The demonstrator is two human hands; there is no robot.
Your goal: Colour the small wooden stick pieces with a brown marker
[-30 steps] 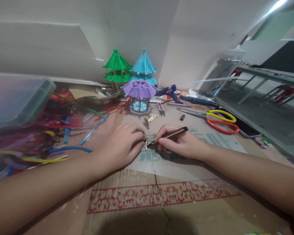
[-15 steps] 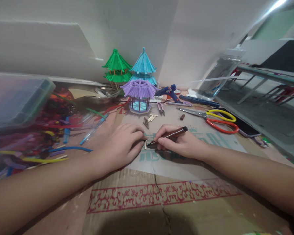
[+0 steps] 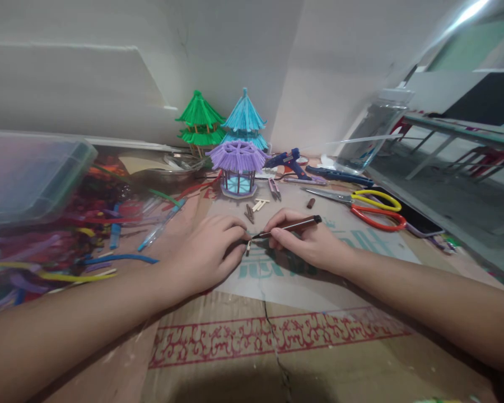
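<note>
My right hand (image 3: 300,240) grips a dark brown marker (image 3: 298,224), its tip pointing left at a short wooden stick (image 3: 248,247). The fingertips of my left hand (image 3: 218,243) pinch that stick against the printed sheet (image 3: 256,282), and part of it is hidden behind them. Just beyond the hands lie several pale sticks (image 3: 261,205) and some brown-coloured ones (image 3: 249,213). The marker's brown cap (image 3: 311,203) rests on its own to the right.
Behind stand a purple-roofed pavilion model (image 3: 238,168), a blue one (image 3: 244,115) and a green one (image 3: 199,115). At right are a glue gun (image 3: 288,162), scissors (image 3: 378,210) and a phone (image 3: 424,218). Pipe cleaners (image 3: 54,275) and a plastic box (image 3: 37,179) crowd the left.
The marker tip has moved slightly up along the stick, towards my left fingertips. Brown now shows on the stick. The whole view has shifted slightly.
</note>
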